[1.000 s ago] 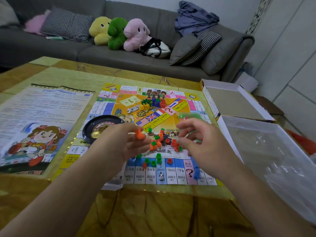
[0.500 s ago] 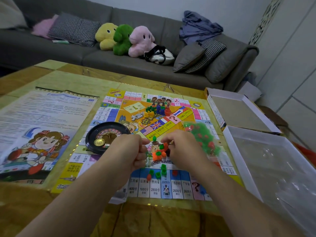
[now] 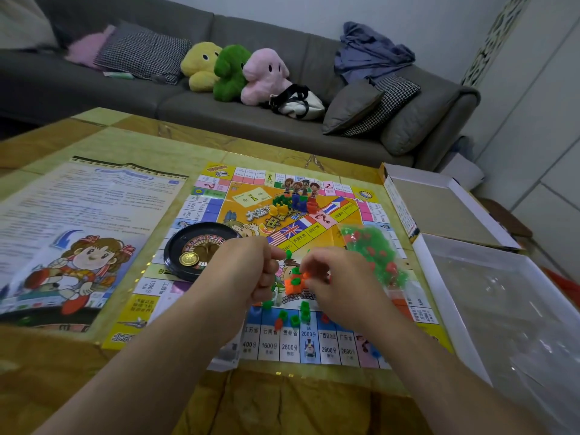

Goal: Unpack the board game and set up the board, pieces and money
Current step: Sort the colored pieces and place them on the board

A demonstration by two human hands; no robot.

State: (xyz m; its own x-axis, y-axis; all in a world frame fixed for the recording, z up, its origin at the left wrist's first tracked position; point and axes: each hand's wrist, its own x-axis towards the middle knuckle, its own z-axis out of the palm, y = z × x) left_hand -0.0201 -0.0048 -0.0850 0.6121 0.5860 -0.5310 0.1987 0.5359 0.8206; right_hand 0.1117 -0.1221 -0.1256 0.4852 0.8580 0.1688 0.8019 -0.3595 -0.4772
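The game board (image 3: 251,196) lies open on the table. A pile of small orange and green house pieces (image 3: 293,282) sits near its front, with loose green pieces (image 3: 295,318) scattered just below. My left hand (image 3: 248,268) is curled into a fist left of the pile, and its contents are hidden. My right hand (image 3: 342,287) reaches onto the pile from the right, its fingertips pinching an orange piece. A clear bag of green and red pieces (image 3: 373,252) lies on the board to the right of my right hand. Coloured pawns (image 3: 295,202) stand at the board's centre.
A black roulette wheel (image 3: 201,249) sits on the board's left edge. A printed instruction sheet (image 3: 94,215) lies to the left. The box lid (image 3: 439,208) and a box tray with a clear plastic insert (image 3: 502,309) stand at the right. A sofa with plush toys (image 3: 232,70) is behind the table.
Both hands dropped from above the board down to the pile. My right hand let go of the bag, which now lies on the board. My left hand closed over its orange piece.
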